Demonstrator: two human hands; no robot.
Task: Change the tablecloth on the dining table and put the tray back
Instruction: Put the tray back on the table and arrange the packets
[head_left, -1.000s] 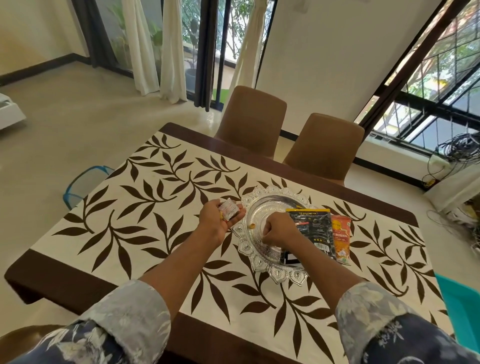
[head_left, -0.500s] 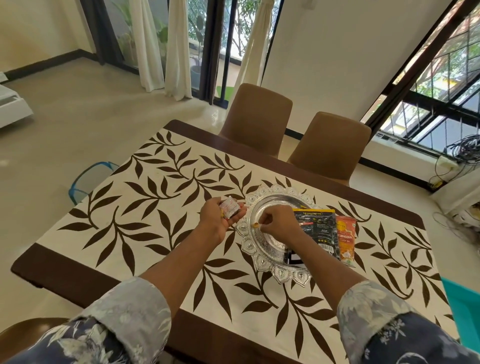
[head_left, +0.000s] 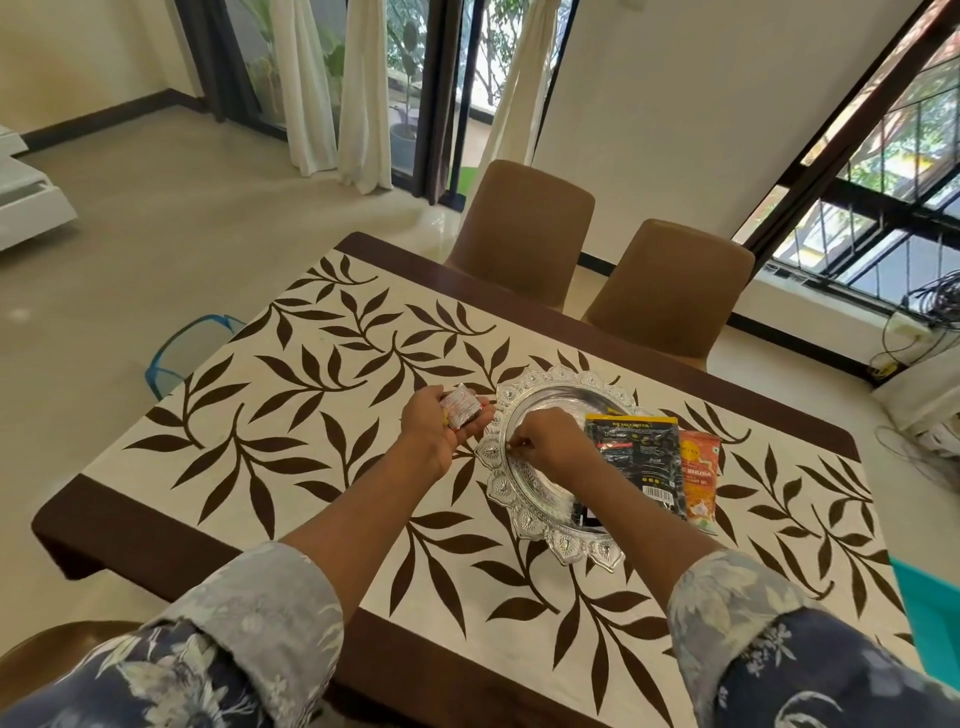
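Head view, tray: a round silver metal tray (head_left: 500, 486) with an embossed, scalloped petal rim and a smooth shiny well. It sits right of centre in the frame on the tablecloth.
Tablecloth: cream cloth (head_left: 322, 415) printed with dark brown leaf sprays. It lies flat, with the dark wooden tabletop (head_left: 130, 525) showing at its edges.
Left hand: the left hand (head_left: 441, 428) is just left of the tray, palm up. It is cupped round small sachets (head_left: 460, 408), and the top one is white with red print too small to read.
Right hand: the right hand (head_left: 545, 441) is over the tray's left side. Its fingers are curled, the tips pinching a small item (head_left: 518, 443) too small to name.
Packets: a glossy black packet (head_left: 634, 457) lies across the tray's right rim, its print blurred. An orange packet (head_left: 698, 478) touches its right edge and reads "BHUJIA".
Chairs: two brown padded chairs (head_left: 524, 228) stand at the far side, upper centre.
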